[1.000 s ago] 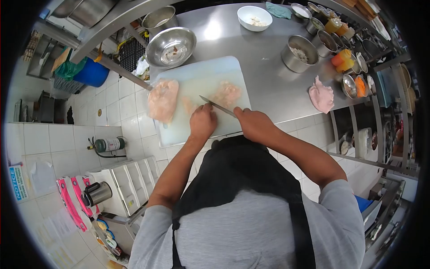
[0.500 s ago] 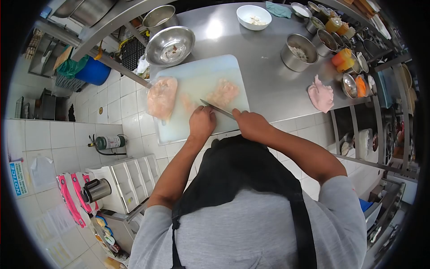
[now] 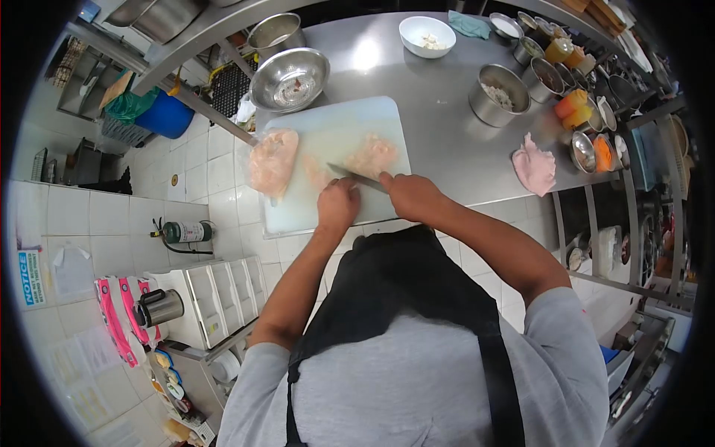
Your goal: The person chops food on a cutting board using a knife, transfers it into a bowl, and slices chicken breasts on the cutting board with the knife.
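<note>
Right hand clamps a pointed metal knife; left hand curls beside a soft pink meat strip, hold unclear.

Knife before meat pile on cutting board; bagged meat left, basin behind, cloth right.

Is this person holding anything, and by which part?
The right hand grips a knife by its handle end. The left hand is curled at a strip of meat; whether it holds that cannot be told.
</note>
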Demonstrator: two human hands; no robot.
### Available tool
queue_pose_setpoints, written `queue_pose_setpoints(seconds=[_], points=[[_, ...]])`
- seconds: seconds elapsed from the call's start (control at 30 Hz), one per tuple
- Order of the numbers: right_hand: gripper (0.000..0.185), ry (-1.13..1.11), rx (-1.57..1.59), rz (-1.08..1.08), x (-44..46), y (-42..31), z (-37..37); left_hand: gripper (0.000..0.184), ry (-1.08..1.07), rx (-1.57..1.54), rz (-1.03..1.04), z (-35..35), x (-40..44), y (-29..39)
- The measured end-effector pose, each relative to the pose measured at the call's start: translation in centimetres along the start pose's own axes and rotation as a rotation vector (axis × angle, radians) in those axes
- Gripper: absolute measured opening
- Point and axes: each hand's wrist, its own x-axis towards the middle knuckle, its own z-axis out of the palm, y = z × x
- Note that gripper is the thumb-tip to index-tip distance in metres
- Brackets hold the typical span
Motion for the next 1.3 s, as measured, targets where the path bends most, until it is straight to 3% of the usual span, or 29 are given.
queue_pose_setpoints(seconds=[0.2, 0.4, 0.5, 0.9, 1.0, 1.2, 1.3], points=[[0.034, 0.04, -0.013, 0.006, -1.3, 1.3, -0.8, 0.017, 0.037, -0.047, -0.127, -0.7, -0.5, 2.3], [0.032, 0.03, 0.001, 0.017, -2.2, 0.9, 2.5, 0.02, 0.027, -0.006, -0.024, -0.2, -1.0, 0.0], [0.029, 0.06, -0.028, -0.099, -0.8, 1.5, 1.0, 0.021, -0.003, 0.048, -0.062, -0.7, -0.9, 0.5], [0.026, -0.011, 0.001, -0.088, 0.2, 0.4, 0.4, 0.025, -0.03, 0.078, -0.031, -1.3, -2.1, 0.9], [0.027, 0.041, -0.016, -0.11, -0.9, 0.3, -0.4, 0.023, -0.009, 0.038, -0.113, -2.3, -2.6, 1.2], [0.036, -0.002, 0.013, -0.059, -1.0, 0.2, 1.4, 0.025, 0.075, -0.018, -0.084, -3.2, -3.5, -1.2], [0.037, -0.027, -0.028, -0.03, -0.3, 0.5, -0.3, 0.024, 0.19, 0.066, -0.226, -4.8, -3.3, -1.8]])
